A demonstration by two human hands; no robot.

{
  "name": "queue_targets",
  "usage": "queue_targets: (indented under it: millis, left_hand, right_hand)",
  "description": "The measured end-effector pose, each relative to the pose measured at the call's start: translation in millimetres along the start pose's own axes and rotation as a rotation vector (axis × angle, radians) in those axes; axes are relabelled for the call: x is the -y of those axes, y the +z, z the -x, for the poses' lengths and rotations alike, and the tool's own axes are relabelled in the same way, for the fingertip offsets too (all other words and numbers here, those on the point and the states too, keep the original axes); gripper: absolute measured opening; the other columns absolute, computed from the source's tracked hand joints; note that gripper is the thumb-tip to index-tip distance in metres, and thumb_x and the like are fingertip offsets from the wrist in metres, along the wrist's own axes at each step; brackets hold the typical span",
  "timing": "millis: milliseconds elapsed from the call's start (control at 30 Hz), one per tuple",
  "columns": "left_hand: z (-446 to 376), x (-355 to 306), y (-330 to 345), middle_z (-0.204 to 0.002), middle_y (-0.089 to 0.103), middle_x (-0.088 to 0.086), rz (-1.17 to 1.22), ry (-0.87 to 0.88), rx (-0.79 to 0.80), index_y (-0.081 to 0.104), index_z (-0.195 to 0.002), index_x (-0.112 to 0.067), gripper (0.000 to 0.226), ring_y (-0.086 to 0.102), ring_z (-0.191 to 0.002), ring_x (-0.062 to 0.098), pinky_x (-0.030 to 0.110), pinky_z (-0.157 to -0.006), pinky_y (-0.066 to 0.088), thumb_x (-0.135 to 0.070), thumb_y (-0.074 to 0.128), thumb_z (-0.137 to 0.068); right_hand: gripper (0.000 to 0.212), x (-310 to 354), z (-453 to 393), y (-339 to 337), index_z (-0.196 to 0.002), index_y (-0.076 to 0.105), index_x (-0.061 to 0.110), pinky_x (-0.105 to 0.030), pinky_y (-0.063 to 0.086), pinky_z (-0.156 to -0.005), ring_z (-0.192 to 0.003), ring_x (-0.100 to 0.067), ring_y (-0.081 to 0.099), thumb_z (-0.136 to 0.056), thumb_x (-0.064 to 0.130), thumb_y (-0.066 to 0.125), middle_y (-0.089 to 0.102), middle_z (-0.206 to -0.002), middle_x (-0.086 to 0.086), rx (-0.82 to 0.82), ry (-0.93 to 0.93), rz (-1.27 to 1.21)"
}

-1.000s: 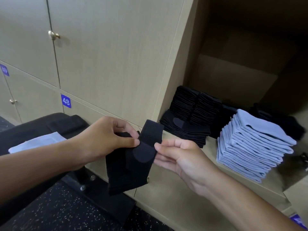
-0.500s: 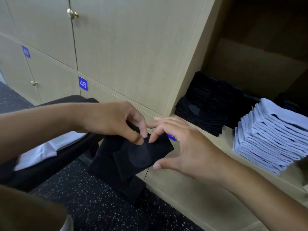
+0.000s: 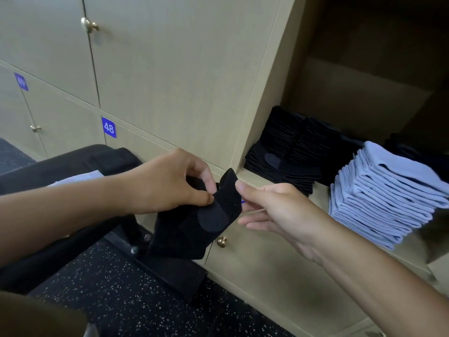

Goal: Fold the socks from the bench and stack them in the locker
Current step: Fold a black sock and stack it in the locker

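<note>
Since half a second ago the right hand (image 3: 274, 210) has drawn back from on top of the fold, and its fingers (image 3: 245, 190) now lie nearly straight, the top one touching the raised corner of the soft black knitted sock with a grey heel patch (image 3: 206, 215). The left hand (image 3: 170, 183) pinches that sock's upper edge between thumb and forefinger, holding it in the air before the lockers.

The sock looks light and limp; it should be gripped at the folded edge, or it will likely fall open.

The open beige wooden locker (image 3: 364, 93) holds a stack of folded black socks (image 3: 286, 154) and, beside it, a taller stack of folded pale blue socks (image 3: 379, 193). A pale blue sock (image 3: 77, 177) lies on the black padded counter (image 3: 60, 164).
</note>
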State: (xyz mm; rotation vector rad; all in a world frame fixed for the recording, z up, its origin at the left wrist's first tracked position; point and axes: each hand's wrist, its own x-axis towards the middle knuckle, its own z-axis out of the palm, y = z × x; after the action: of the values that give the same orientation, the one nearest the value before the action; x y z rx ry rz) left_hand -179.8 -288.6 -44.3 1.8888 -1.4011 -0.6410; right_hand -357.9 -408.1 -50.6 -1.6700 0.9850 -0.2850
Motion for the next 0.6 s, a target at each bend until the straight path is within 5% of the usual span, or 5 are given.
queue_targets:
  millis: [200, 333, 467, 600]
  left_hand:
    - [-5.9, -14.3, 21.5, -0.069, 0.069, -0.026, -0.019, 0.082, -0.098, 0.075, -0.081, -0.027, 0.011, 0.059, -0.052, -0.007, 0.005, -0.049, 0.04, -0.017, 0.078, -0.084]
    - [-9.1, -16.0, 25.9, -0.086, 0.076, -0.021, 0.018, 0.101, -0.061, 0.075, -0.079, -0.029, 0.008, 0.07, -0.079, -0.001, 0.013, -0.074, 0.051, -0.023, 0.078, -0.083]
    - [-9.1, -20.2, 25.2, -0.087, 0.078, -0.01, 0.146, 0.1, 0.015, 0.077, -0.082, -0.025, 0.017, 0.073, -0.087, 0.011, 0.033, -0.088, 0.057, -0.041, 0.074, -0.086]
    - [-11.8, -19.3, 21.5, -0.087, 0.079, -0.005, 0.165, 0.083, -0.005, 0.078, -0.083, -0.024, 0.017, 0.075, -0.087, 0.015, 0.043, -0.092, 0.059, -0.039, 0.073, -0.089]
  right_hand:
    - [0.042, 3.8, -2.0, -4.6, -0.108, 0.075, 0.004, -0.032, 0.061, -0.082, -0.089, -0.019, 0.076, -0.085, 0.04, 0.076, 0.078, -0.093, -0.008, 0.148, 0.067, -0.229]
    - [0.039, 5.7, -2.4, -11.5, -0.115, 0.073, 0.009, -0.035, 0.058, -0.095, -0.087, -0.016, 0.074, -0.086, 0.034, 0.076, 0.077, -0.091, -0.005, 0.223, 0.102, -0.254]
    - [0.034, 5.0, -5.3, -23.7, -0.113, 0.075, 0.01, -0.031, 0.06, -0.089, -0.095, -0.028, 0.067, -0.082, 0.024, 0.08, 0.07, -0.107, -0.012, 0.286, 0.109, -0.304]
    - [0.029, 1.5, -10.2, -37.5, -0.103, 0.076, 0.009, -0.029, 0.058, -0.09, -0.098, -0.02, 0.071, -0.079, 0.023, 0.085, 0.076, -0.105, -0.009, 0.072, -0.064, -0.103]
